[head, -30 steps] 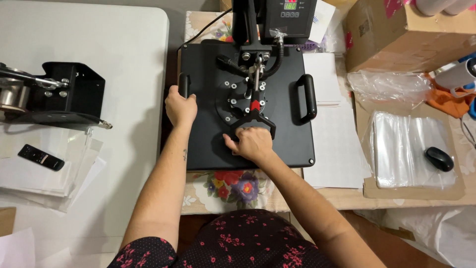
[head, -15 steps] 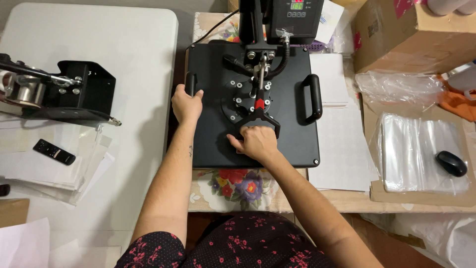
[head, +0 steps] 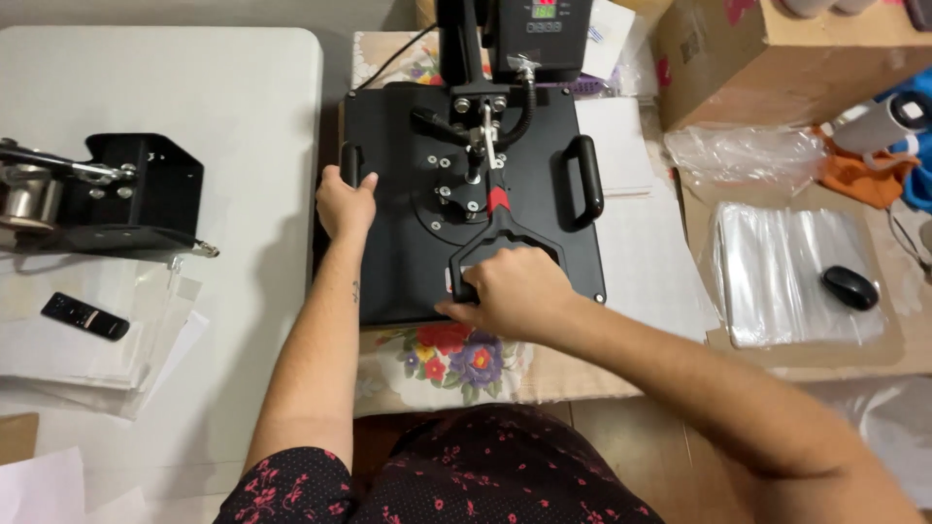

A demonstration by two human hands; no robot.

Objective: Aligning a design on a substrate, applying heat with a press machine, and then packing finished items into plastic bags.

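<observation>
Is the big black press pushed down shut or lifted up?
Shut. The press lies flat, its lever swung down toward the person. The right hand grips the lever's loop; the left hand holds the side handle.

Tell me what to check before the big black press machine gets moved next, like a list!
1. Right hand wrapped on the lever handle: ok.
2. Left hand gripping the left side handle of the black press: ok.
3. Right side handle free, nothing leaning on it: ok.
4. Fingers clear of the gap under the top plate: cannot tell, the plate hides it.
5. Press sitting flat on the flowered cloth: ok, as far as the view shows.
6. Papers beside the press out of the way: ok, though they touch its right edge.
</observation>
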